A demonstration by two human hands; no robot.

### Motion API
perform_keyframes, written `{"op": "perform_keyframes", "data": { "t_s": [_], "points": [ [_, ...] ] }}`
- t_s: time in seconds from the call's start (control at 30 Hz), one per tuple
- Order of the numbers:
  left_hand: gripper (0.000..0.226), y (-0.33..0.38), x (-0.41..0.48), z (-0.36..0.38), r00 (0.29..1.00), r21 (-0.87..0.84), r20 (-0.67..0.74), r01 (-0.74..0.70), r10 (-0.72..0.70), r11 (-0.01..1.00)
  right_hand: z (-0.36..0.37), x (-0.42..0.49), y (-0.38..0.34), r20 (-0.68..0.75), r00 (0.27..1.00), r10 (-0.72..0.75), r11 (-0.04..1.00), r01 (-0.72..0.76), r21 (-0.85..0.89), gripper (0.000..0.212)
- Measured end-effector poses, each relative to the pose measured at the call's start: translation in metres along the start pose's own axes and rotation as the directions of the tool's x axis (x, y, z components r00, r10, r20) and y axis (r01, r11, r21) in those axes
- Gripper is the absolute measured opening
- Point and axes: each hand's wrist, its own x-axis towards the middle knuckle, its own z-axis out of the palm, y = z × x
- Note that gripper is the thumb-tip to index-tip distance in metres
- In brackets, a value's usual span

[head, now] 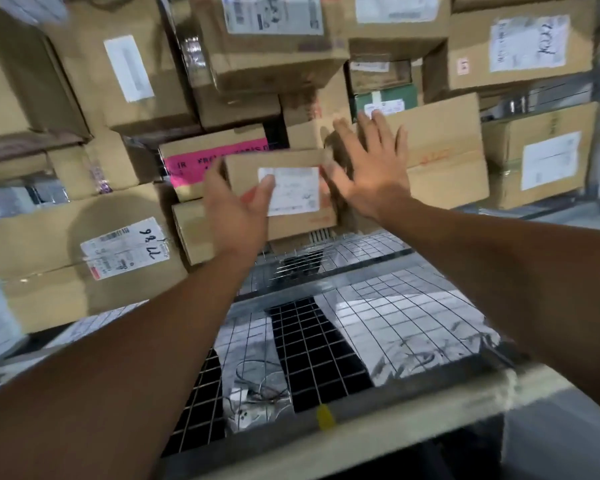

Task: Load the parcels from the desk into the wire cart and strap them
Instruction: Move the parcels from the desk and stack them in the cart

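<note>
A small cardboard parcel [291, 188] with a white label is held up in front of the stacked boxes inside the wire cart [309, 334]. My left hand [236, 209] grips its left end, thumb across the front near the label. My right hand [371, 168] is spread flat with straight fingers, its palm against the parcel's right end and its fingertips reaching a larger plain box [444, 154] behind. Both forearms stretch over the cart's mesh floor.
Cardboard boxes fill the cart's back wall, among them one with a pink label [201, 164], a green box [388, 98] and a box marked 9877 [84, 258]. Silver plastic bags [413, 323] lie under the mesh. The cart's pale front rail [395, 417] runs across below.
</note>
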Motion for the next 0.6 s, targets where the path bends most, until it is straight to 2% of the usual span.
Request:
{"op": "perform_keyframes", "data": {
  "t_s": [0.07,0.13,0.33,0.43,0.5,0.6],
  "points": [
    [0.084,0.001,-0.001,0.021,0.996,0.095,-0.087,-0.004,0.012,0.995,0.019,0.0,-0.005,-0.194,0.981,0.011,1.0,-0.015,-0.02,0.063],
    [0.082,0.007,-0.006,0.034,0.987,0.196,-0.158,0.043,-0.012,0.98,0.029,0.0,-0.01,-0.367,0.929,0.05,0.998,-0.059,-0.014,0.055],
    [0.068,0.013,-0.014,0.046,0.992,0.273,-0.127,0.043,-0.008,0.961,0.026,0.001,0.006,-0.348,0.934,0.078,0.993,-0.103,-0.055,0.063],
    [0.056,0.014,-0.011,0.043,0.995,0.325,-0.098,0.041,-0.009,0.945,0.023,0.0,0.011,-0.411,0.908,-0.082,0.993,0.037,-0.115,0.06],
    [0.051,0.012,-0.006,0.042,0.993,0.349,-0.12,0.025,0.018,0.937,0.02,0.003,0.012,-0.393,0.899,-0.195,0.979,0.158,-0.126,0.057],
    [0.056,0.005,0.0,0.047,0.993,0.436,-0.102,-0.009,0.06,0.9,0.017,0.004,0.009,-0.32,0.919,-0.23,0.97,0.191,-0.149,0.055]
  ]
}}
